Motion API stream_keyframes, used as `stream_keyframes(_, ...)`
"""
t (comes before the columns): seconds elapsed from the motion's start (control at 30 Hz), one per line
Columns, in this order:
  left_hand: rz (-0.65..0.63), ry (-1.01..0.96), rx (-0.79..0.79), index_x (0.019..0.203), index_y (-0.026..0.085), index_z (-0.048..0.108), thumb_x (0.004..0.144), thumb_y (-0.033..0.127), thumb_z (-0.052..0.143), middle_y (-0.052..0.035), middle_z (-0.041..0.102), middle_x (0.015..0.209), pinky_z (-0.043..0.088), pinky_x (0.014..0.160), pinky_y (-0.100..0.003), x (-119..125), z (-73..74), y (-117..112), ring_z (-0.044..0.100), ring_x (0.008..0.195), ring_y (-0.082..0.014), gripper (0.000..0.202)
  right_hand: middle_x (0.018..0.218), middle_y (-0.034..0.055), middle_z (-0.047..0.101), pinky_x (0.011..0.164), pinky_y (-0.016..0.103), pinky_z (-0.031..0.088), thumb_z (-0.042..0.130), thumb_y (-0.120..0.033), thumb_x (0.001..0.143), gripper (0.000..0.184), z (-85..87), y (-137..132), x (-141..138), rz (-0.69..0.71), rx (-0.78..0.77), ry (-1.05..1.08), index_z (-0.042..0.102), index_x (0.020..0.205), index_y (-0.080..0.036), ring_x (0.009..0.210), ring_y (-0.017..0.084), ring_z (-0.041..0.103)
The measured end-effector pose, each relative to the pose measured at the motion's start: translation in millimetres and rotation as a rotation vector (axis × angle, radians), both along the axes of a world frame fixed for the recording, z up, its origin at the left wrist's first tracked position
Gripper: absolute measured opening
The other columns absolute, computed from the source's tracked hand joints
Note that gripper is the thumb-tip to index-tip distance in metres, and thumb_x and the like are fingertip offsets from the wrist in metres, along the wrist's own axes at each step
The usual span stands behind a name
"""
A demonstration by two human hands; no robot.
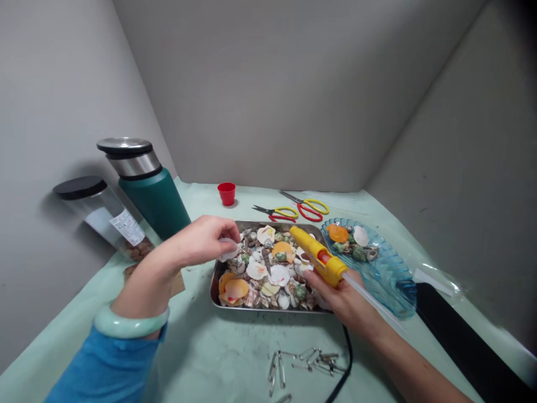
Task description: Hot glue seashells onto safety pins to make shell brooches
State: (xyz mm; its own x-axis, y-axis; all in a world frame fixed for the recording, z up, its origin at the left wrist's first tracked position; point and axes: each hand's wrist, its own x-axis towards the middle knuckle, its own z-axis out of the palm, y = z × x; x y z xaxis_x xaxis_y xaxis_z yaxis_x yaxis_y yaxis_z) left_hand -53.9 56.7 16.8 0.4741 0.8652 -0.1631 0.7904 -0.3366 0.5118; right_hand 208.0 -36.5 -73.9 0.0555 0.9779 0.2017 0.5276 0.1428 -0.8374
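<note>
Head view: left hand [203,239], one, thumb and fingers pinching a white shell [227,249] at the left edge of the metal tray [277,310]. Right hand [347,296], one, wrapped around a yellow glue gun [308,246], nozzle pointing away over the tray's right part, translucent glue stick [371,296] protruding from its rear. Tray contents: assorted shells [279,274], white, orange and patterned, heaped. To its right, a blue translucent dish [392,277] bearing several shells at its far end. Beyond the tray: two pairs of scissors [298,200], red-and-yellow handles; one red cup [227,194]. At left, a teal bottle [155,201] beside a clear jar [133,228], black lid. Near side: scattered metal pins [281,369], with a black cord [349,347] just beside them, all on a pale green covering [218,347].
</note>
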Motion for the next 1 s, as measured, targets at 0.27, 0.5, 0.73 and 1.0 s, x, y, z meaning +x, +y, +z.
stream_keyframes(0.27, -0.295, 0.077, 0.0, 0.08, 0.018, 0.066, 0.075, 0.023, 0.051, -0.0015, 0.067, 0.075, 0.039, 0.059, -0.023, 24.6, -21.6, -2.9, 0.056, 0.066, -0.0134, 0.016, 0.081, 0.0052, 0.066, 0.065, 0.03, 0.046, 0.056, -0.045, 0.082, 0.034, 4.9, -0.8, 0.1, 0.034, -0.018, -0.034, 0.061, 0.095, -0.014, 0.073, 0.021, 0.058)
stream_keyframes(0.5, -0.233, -0.005, -0.02, 0.091, 0.019, 0.069, 0.082, 0.03, 0.047, -0.0025, 0.069, 0.083, 0.04, 0.065, -0.024, 30.2, -26.9, 0.3, 0.056, 0.071, -0.0142, 0.026, 0.089, 0.0057, 0.068, 0.067, 0.03, 0.047, 0.055, -0.042, 0.083, 0.032, 4.7, -0.9, 0.9, 0.042, -0.004, -0.067, 0.062, 0.1, -0.017, 0.081, 0.023, 0.061)
stream_keyframes(0.73, 0.001, -0.345, -0.339, 0.107, 0.021, 0.064, 0.085, 0.039, 0.045, -0.001, 0.062, 0.074, 0.041, 0.052, -0.024, 29.7, -25.0, -0.8, 0.048, 0.052, -0.0093, 0.034, 0.09, 0.0076, 0.068, 0.067, 0.032, 0.048, 0.055, -0.045, 0.082, 0.037, 2.5, -0.9, 1.3, 0.026, -0.007, -0.078, 0.063, 0.104, -0.016, 0.083, 0.026, 0.062)
stream_keyframes(1.0, 0.045, -0.469, -0.332, 0.111, 0.021, 0.059, 0.082, 0.031, 0.051, -0.0015, 0.06, 0.08, 0.044, 0.054, -0.025, 26.8, -27.7, 1.4, 0.049, 0.055, -0.0089, 0.031, 0.094, 0.0098, 0.067, 0.07, 0.034, 0.048, 0.059, -0.047, 0.079, 0.041, -1.3, 0.3, 2.3, 0.0, -0.018, 0.01, 0.063, 0.103, -0.014, 0.085, 0.026, 0.061)
